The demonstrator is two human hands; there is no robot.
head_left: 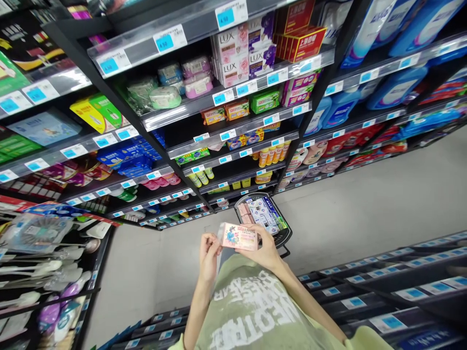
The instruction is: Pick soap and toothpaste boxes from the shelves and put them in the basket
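A small pink box (239,236) with a printed picture is held in front of my chest by both hands. My left hand (209,254) pinches its left end with closed fingers. My right hand (265,249) wraps round its right end. Just beyond my hands, a black shopping basket (283,232) sits on the floor and holds several boxed goods.
Black store shelves (233,129) with soap boxes, bottles and blue price tags fill the view ahead. Blue detergent bags (397,87) line the shelves at right. Kitchen utensils (44,272) hang at left. A pale floor aisle (383,204) runs to the right. Low shelves (394,282) stand beside me.
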